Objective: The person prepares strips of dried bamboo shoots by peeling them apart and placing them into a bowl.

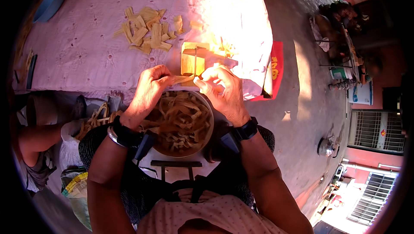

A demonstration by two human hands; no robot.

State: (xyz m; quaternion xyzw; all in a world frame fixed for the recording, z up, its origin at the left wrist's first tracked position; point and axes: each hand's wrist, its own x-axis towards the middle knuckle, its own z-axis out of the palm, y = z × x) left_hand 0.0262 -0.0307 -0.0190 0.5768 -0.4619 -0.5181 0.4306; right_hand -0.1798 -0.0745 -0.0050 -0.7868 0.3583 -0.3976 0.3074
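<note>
Between my hands stretches a short pale strip of what looks like dried corn husk (183, 79). My left hand (151, 85) pinches its left end, fingers closed. At the other end, the thumb and fingers of my right hand (222, 89) are closed on the strip. Just beyond my fingertips, a yellow wooden block (188, 63) with a thin dark upright piece sits at the table's near edge. Below my hands, a round basin (211, 126) holds many curled husk strips (183, 117). Flat cut husk pieces (148, 29) lie in a loose pile farther back.
A pink quilted cloth (86, 39) covers the table, brightly sunlit at right. A blue basin (51, 1) stands at the far left. Something red (278, 67) hangs by the table's right edge. A metal kettle (327, 147) is on the floor. Another person's leg (36, 141) shows at left.
</note>
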